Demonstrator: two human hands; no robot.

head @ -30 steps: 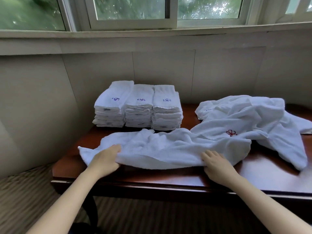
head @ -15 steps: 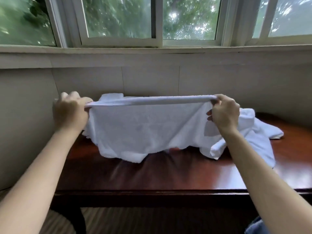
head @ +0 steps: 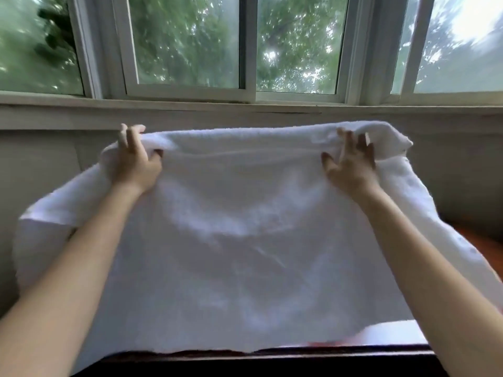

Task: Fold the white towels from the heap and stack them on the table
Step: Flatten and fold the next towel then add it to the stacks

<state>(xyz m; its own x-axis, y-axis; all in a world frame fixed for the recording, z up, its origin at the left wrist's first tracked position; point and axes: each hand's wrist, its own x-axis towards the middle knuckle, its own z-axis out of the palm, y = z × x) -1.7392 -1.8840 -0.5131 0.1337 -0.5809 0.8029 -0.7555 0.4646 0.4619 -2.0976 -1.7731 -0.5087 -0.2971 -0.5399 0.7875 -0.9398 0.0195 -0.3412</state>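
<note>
White towel blurred, hiding table; left hand, right hand pinching its top edge

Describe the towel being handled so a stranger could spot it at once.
Below the row of windows, a person's two arms reach forward over a dark wooden table. The white towel hangs spread between the left hand and right hand, the only cloth held aloft.

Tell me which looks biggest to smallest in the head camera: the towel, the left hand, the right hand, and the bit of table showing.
1. towel, biggest by far.
2. table, only slivers show.
3. left hand and right hand look alike, so no ranking between them.
</note>
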